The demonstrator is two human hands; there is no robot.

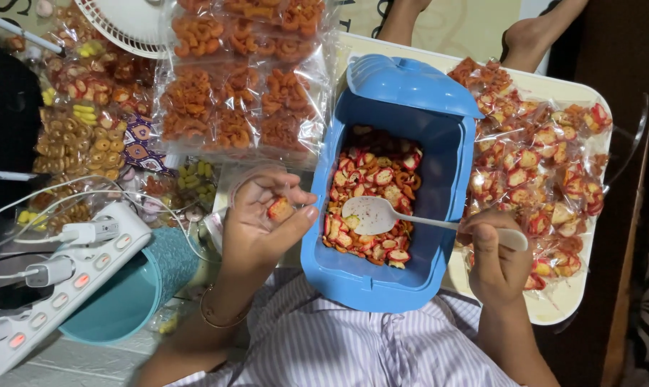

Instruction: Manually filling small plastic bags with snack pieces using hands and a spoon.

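Left hand [263,222]: cupped, thumb pinching a small clear bag [280,208] of snacks.
Right hand [498,251]: fist around white spoon [382,215].
Blue bin [371,276]: half full, tray's [554,312] left edge.
Filled packets [547,165]: many, on tray.

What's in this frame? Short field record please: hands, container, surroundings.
left hand: holds a clear small bag with a snack piece at the fingers
right hand: grips a white spoon
container: blue tub, lid open, holds red and white snacks
right side: filled snack bags on a tray
left side: power strip, teal cup
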